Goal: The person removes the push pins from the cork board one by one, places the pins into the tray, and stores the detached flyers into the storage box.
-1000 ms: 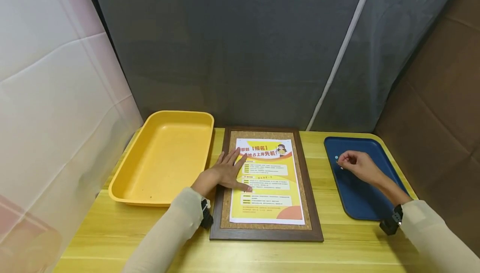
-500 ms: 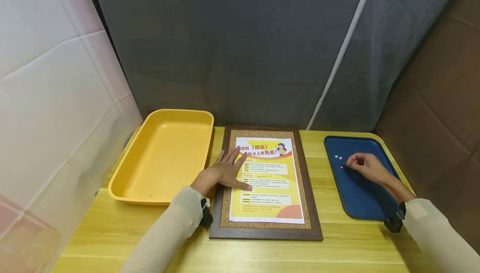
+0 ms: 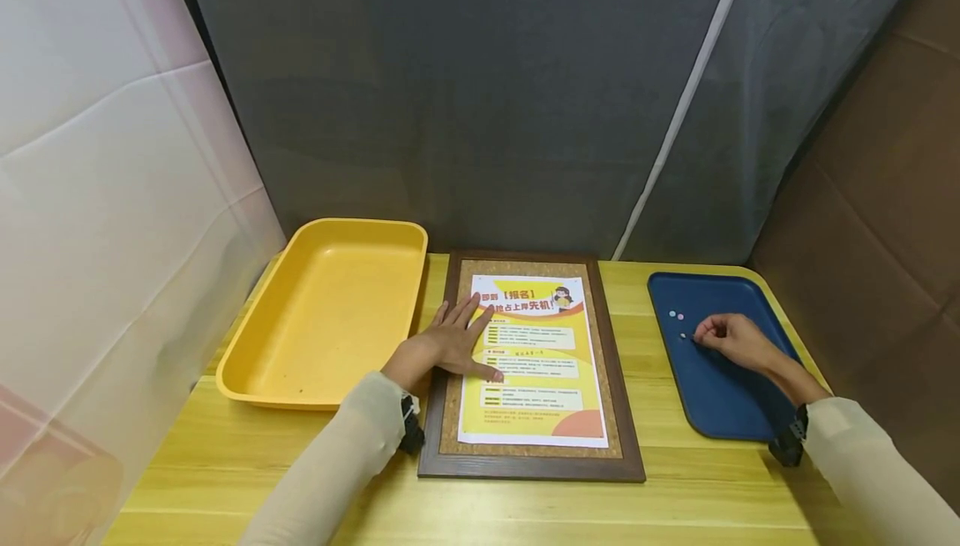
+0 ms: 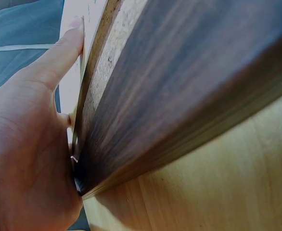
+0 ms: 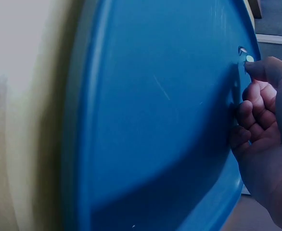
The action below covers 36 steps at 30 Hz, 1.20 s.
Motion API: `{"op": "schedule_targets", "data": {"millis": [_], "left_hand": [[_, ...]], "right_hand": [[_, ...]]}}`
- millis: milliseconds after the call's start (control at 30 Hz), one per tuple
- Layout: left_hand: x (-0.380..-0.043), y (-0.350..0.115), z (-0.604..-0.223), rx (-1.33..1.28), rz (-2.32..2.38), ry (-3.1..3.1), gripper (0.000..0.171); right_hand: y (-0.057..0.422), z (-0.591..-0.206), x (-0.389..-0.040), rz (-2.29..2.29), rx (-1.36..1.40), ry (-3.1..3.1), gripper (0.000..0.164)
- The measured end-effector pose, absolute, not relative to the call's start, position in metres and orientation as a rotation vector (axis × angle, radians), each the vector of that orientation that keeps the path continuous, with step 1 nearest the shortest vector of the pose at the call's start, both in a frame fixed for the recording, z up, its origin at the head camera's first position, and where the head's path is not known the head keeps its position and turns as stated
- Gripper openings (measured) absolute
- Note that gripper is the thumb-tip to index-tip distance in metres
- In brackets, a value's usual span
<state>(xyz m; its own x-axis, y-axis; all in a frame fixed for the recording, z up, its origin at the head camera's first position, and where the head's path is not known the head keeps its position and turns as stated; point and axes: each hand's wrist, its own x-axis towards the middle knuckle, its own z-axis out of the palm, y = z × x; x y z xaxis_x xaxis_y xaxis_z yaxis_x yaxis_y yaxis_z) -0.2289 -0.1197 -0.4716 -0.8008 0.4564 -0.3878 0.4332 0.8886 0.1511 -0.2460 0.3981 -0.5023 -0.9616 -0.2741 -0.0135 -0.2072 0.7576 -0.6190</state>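
A poster point(image 3: 532, 404) with yellow and red print lies on a cork board point(image 3: 540, 451) in a dark wooden frame point(image 3: 525, 468). My left hand point(image 3: 448, 346) rests flat across the poster's left side, fingers spread. In the left wrist view, that thumb point(image 4: 59, 55) lies along the sheet. Over the blue tray point(image 3: 720, 396), my right hand point(image 3: 735, 339) pinches a thumbtack at its fingertips, mostly hidden by them. Several small thumbtacks lie on the tray just left of the fingers, including a pale one point(image 3: 672, 313), a pinkish one point(image 3: 680, 317) and another point(image 3: 682, 335).
To the left stands a deep yellow tray point(image 3: 337, 400), its side close to the frame. All of it is on a wooden table point(image 3: 525, 517). A dark grey curtain point(image 3: 450, 112) closes off the back, with cloth on both sides.
My right hand has drawn back a little to the right from the thumbtacks, leaving them in plain sight, then has dipped slightly lower. My left hand has stayed on the poster.
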Motion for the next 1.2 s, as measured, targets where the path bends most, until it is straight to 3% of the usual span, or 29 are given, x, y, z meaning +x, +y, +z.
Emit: {"op": "schedule_targets", "data": {"millis": [500, 867, 1200], "left_hand": [[-0.228, -0.119, -0.472, 0.647, 0.088, 2.635, 0.121], [-0.237, -0.123, -0.488, 0.647, 0.186, 2.619, 0.132], [-0.229, -0.117, -0.468, 0.615, 0.09, 2.624, 0.123]], "right_hand": [[0.401, -0.504, -0.251, -0.938, -0.449, 2.835, 0.008], [0.401, -0.502, -0.253, -0.921, -0.427, 2.804, 0.006], [0.399, -0.498, -0.252, -0.911, -0.358, 2.813, 0.011]]}}
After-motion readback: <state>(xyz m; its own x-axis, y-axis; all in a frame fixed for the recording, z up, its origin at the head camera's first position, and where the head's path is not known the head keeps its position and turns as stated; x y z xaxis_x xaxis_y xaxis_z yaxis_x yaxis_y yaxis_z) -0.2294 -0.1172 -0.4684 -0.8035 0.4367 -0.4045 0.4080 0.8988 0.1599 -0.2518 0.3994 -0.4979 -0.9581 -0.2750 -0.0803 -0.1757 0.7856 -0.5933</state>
